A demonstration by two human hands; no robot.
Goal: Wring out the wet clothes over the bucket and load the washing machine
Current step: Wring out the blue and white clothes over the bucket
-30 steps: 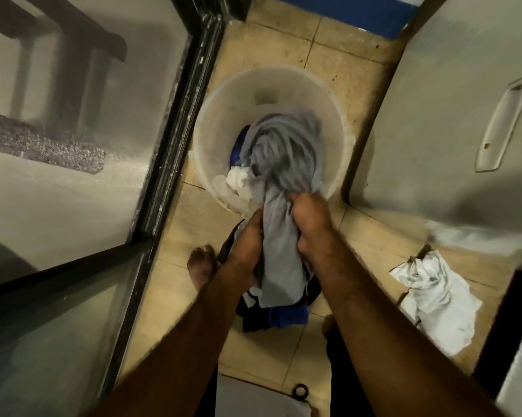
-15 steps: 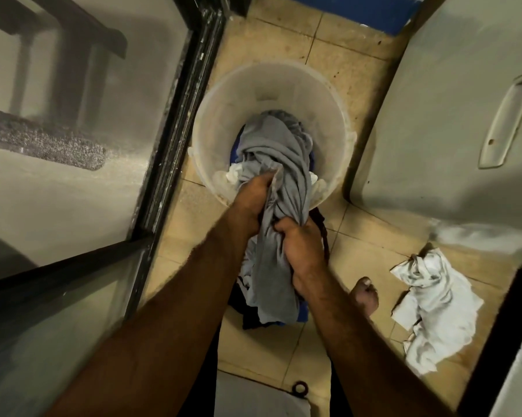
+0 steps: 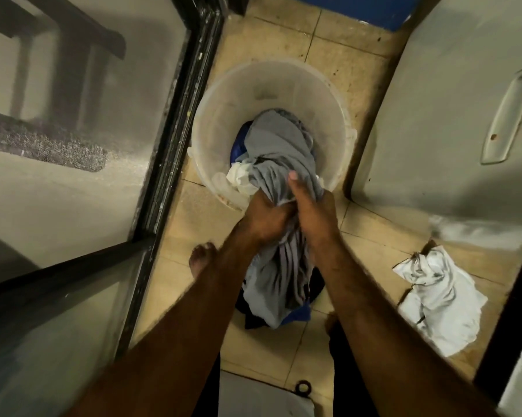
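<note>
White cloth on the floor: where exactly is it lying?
In the head view the white cloth lies crumpled on the tiled floor at the person's right, next to the grey appliance and apart from the bucket.

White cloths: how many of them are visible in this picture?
2: one white cloth in the bucket, beside the grey garment; one crumpled cloth on the floor, right. More may be hidden.

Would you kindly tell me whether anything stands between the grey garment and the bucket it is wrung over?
Nothing visible does. The left hand and right hand grip the grey garment directly; its far end lies in the open bucket on other clothes, its near end hangs outside the rim.
</note>
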